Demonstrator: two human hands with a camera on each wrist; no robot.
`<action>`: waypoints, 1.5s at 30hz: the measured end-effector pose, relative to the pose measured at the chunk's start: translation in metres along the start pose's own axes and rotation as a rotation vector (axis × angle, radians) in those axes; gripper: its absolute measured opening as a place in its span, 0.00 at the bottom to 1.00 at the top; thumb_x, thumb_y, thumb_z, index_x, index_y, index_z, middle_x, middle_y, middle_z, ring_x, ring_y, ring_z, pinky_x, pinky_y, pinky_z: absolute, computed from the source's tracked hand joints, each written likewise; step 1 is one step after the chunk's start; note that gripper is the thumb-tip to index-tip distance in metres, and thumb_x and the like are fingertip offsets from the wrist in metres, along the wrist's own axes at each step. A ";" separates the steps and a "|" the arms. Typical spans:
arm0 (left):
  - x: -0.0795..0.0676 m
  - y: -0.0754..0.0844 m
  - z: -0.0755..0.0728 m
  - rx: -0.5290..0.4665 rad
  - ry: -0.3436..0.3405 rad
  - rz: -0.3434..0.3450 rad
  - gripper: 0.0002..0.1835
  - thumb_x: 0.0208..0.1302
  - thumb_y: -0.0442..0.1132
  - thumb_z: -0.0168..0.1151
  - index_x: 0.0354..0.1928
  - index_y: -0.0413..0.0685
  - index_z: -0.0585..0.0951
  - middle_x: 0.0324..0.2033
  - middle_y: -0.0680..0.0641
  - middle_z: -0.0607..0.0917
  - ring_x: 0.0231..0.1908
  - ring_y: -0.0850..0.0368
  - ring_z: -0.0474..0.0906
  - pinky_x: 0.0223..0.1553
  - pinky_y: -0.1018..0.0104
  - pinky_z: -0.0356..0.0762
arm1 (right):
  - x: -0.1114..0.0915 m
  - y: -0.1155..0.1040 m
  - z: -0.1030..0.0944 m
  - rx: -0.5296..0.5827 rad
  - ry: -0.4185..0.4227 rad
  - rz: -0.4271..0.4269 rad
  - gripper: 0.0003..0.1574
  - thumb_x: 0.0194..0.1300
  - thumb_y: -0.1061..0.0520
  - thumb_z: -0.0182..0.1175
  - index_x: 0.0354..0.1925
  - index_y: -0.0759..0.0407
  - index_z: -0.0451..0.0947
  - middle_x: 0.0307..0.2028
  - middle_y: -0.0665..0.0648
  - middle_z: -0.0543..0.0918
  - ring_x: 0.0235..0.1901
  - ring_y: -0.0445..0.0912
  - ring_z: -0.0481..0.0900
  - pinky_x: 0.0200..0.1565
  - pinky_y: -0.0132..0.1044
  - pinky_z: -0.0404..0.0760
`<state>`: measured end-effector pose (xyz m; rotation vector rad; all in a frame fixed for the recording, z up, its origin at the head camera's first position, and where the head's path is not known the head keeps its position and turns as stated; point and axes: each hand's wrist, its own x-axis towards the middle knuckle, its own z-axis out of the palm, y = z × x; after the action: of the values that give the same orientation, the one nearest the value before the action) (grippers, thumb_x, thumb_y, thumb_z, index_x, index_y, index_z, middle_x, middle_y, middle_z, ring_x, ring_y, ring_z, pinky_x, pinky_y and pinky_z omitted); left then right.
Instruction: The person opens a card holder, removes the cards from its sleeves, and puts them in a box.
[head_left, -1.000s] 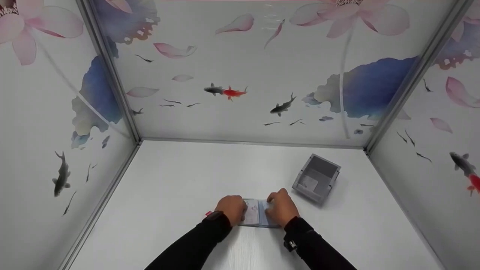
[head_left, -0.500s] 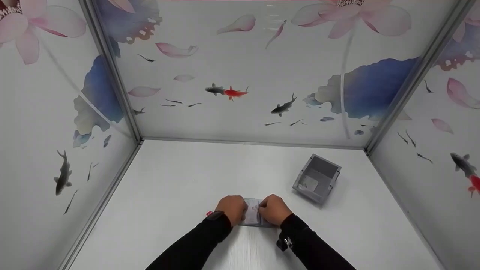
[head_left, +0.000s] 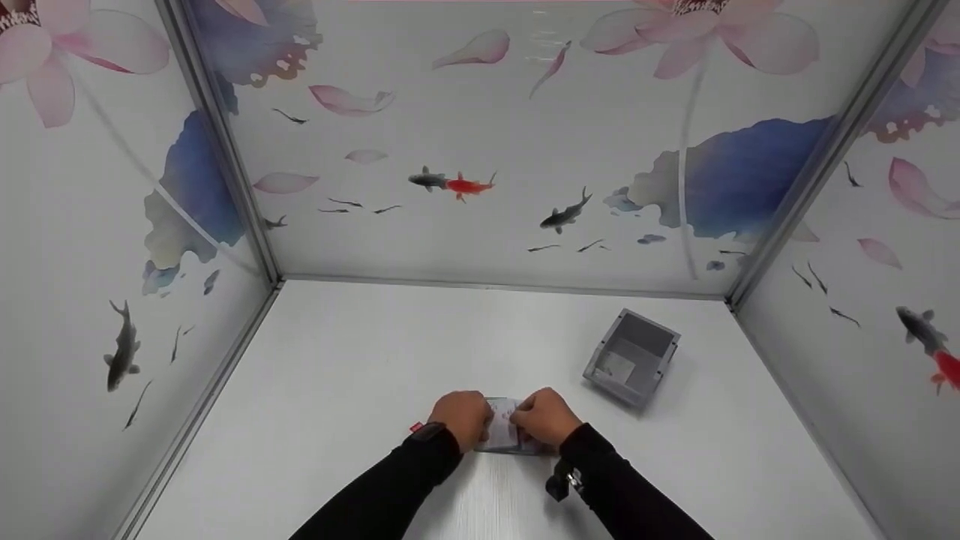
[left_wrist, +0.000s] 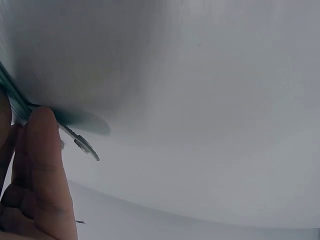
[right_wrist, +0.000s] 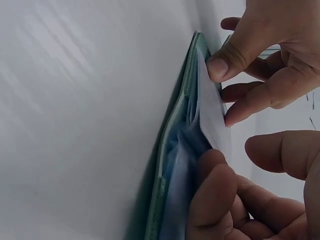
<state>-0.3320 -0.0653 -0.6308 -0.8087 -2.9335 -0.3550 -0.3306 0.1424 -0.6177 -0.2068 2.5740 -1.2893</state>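
Note:
A small open card holder (right_wrist: pixel 172 127) with a green cover and bluish clear sleeves lies on the table between both hands. My left hand (head_left: pixel 461 418) grips its left side; in the right wrist view the left thumb (right_wrist: pixel 218 69) presses on a white card (right_wrist: pixel 212 107) with the fingers behind. My right hand (head_left: pixel 550 417) is at the holder's middle, its fingertips (right_wrist: pixel 209 162) pinching the card's near end beside the sleeve opening. Another finger of that hand stands off the card. In the left wrist view the green cover's edge (left_wrist: pixel 20 100) shows beside the left fingers.
A grey plastic bin (head_left: pixel 632 358) with a pale label inside stands behind and right of the hands. White panels printed with flowers and fish enclose the white table (head_left: pixel 375 352) at the back and both sides, in metal frames.
My right hand has moved left from the holder's right half to its middle, its fingers closing in at the card's edge. The left hand stays on the left side; the bin has not moved.

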 end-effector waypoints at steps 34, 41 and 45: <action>0.001 -0.001 0.006 -0.017 0.026 -0.028 0.10 0.52 0.34 0.87 0.24 0.50 0.90 0.23 0.54 0.84 0.25 0.60 0.63 0.30 0.64 0.69 | 0.002 0.013 -0.008 0.157 0.046 0.108 0.05 0.63 0.63 0.69 0.39 0.62 0.87 0.21 0.49 0.82 0.19 0.40 0.75 0.24 0.32 0.75; -0.001 -0.001 0.006 -0.014 0.047 -0.025 0.11 0.50 0.35 0.89 0.24 0.50 0.91 0.27 0.53 0.89 0.26 0.63 0.67 0.32 0.66 0.76 | -0.003 0.012 -0.026 0.145 0.088 0.103 0.06 0.65 0.63 0.67 0.41 0.62 0.87 0.21 0.49 0.82 0.20 0.41 0.75 0.25 0.33 0.73; -0.002 0.000 0.006 0.009 0.061 -0.007 0.10 0.51 0.34 0.89 0.24 0.50 0.92 0.27 0.53 0.90 0.26 0.63 0.67 0.31 0.67 0.75 | -0.006 0.014 -0.043 0.173 0.104 0.121 0.07 0.68 0.64 0.66 0.45 0.63 0.85 0.22 0.50 0.80 0.22 0.42 0.74 0.27 0.34 0.73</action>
<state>-0.3302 -0.0646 -0.6372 -0.7729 -2.8797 -0.3608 -0.3375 0.1846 -0.6034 0.0496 2.4963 -1.5025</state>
